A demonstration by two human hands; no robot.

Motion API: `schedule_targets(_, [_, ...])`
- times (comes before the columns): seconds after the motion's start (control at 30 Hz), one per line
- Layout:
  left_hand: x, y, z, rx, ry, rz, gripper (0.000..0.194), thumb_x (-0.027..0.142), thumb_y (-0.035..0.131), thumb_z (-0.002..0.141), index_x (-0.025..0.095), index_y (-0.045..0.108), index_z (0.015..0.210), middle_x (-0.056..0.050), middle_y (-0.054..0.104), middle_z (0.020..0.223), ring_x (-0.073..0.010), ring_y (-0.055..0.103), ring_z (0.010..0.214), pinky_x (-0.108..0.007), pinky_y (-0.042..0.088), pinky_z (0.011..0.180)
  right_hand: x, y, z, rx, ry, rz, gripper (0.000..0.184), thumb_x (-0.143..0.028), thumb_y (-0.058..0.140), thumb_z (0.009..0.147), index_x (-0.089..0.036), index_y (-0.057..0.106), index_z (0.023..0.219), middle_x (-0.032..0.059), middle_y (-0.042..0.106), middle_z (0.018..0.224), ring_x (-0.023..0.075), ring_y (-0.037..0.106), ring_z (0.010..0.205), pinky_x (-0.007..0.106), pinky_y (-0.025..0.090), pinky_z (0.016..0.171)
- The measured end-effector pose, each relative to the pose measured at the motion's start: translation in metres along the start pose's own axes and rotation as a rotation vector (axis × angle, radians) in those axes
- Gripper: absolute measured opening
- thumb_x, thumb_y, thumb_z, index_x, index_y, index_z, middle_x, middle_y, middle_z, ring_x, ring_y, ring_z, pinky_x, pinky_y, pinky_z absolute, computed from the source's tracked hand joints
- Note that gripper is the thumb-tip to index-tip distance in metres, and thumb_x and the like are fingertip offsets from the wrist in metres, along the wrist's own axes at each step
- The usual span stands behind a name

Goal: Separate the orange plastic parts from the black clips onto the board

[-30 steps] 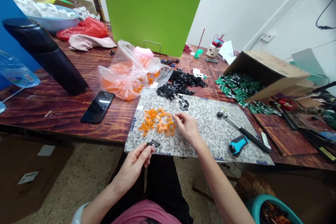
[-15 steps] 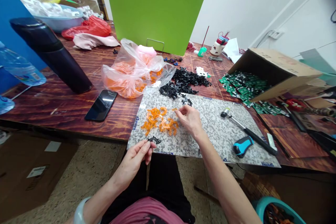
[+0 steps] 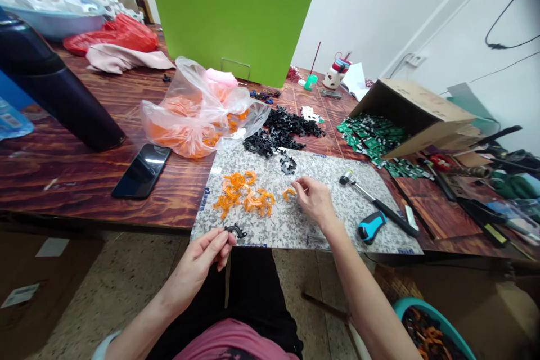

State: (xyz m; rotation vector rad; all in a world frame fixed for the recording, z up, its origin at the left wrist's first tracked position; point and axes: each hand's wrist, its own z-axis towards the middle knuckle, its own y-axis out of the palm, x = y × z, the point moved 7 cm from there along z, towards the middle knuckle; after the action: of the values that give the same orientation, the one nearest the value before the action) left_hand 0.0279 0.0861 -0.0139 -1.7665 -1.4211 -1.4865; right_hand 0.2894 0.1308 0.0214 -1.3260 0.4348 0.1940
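Note:
Between the thumb and fingers of my left hand (image 3: 208, 248) is a small black curved plastic piece (image 3: 238, 231), held just above the front edge of the speckled board (image 3: 270, 233). My right hand (image 3: 316, 201) is over the middle of the board, its fingertips pinched at one end of an orange C-shaped plastic piece (image 3: 288, 193). A loose pile of similar orange pieces (image 3: 236, 188) lies to the left of it. Beyond the right hand, a few black pieces (image 3: 288, 165) rest near a larger black heap (image 3: 280, 129).
A clear bag of orange pieces (image 3: 185, 124) and a phone (image 3: 142, 171) lie left of the board. To the right are a black-handled hammer (image 3: 383, 208), a blue-black handle (image 3: 371, 227) and a tipped cardboard box (image 3: 422, 102) spilling green pieces (image 3: 375, 138). A dark bottle (image 3: 63, 90) stands left.
My right hand has moved right and slightly nearer, bringing the orange piece away from the pile. My left hand still holds the black piece. The view has turned to the right.

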Motion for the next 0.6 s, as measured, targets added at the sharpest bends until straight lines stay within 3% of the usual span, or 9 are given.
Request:
schedule_targets(0.3, [-0.004,0.001,-0.003,0.021,0.005,-0.066,0.035,0.049,0.051,0.087,0.016,0.056,0.075,0.003,0.045,0.066,-0.0119,0.041,0.060,-0.024,0.037,0.055,0.002,0.003,0.001,-0.116,-0.056,-0.011,0.013,-0.029,0.058,0.082,-0.022,0.068,0.087,0.0027,0.067,0.086,0.0152,0.058,0.073,0.025,0.039,0.069])
schedule_targets(0.47, [-0.002,0.005,-0.004,0.012,0.042,-0.038,0.038,0.053,0.046,0.088,0.017,0.054,0.079,0.002,0.047,0.070,-0.0120,0.043,0.061,-0.025,0.039,0.057,0.002,0.005,-0.005,-0.079,-0.012,0.052,0.015,-0.025,0.054,0.083,-0.020,0.067,0.078,0.0028,0.067,0.076,0.0168,0.058,0.070,0.027,0.039,0.067])
schedule_targets(0.6, [0.001,0.006,-0.006,0.018,0.094,0.031,0.036,0.052,0.046,0.089,0.017,0.054,0.082,0.001,0.049,0.073,-0.0121,0.045,0.064,-0.025,0.040,0.060,-0.011,-0.005,-0.021,-0.015,0.021,0.150,0.021,-0.031,0.049,0.087,-0.016,0.065,0.085,0.0054,0.067,0.078,0.0171,0.060,0.069,0.027,0.044,0.066])
